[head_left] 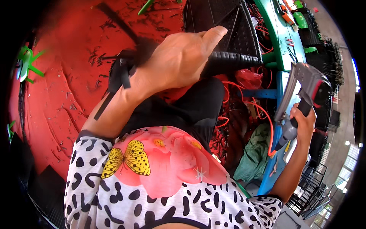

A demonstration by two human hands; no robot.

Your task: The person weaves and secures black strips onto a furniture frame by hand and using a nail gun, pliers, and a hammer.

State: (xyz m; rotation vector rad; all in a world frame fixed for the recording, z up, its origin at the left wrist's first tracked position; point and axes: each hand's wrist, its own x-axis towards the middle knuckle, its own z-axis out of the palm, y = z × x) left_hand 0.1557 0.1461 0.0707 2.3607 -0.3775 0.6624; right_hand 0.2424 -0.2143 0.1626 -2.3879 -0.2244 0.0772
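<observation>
My left hand [179,59] is closed at the end of a black wrapped bar [238,59] of a woven black wicker piece [221,23]. Its fingers curl underneath, so what they grip is hidden. Black flat strips [118,23] stick out behind that hand, partly blurred, and one strip end [105,105] lies across the forearm. Off to the right, my right hand [305,122] is wrapped around the grip of a grey and black staple gun [307,82]. An orange air hose [271,139] joins its lower end.
A blue-green bench [276,28] runs along the right, with an orange-handled tool [286,15] on it. Crumpled green cloth [253,152] lies below. Black scraps [156,26] litter the red floor covering [49,103]. A green stool [28,63] stands far left.
</observation>
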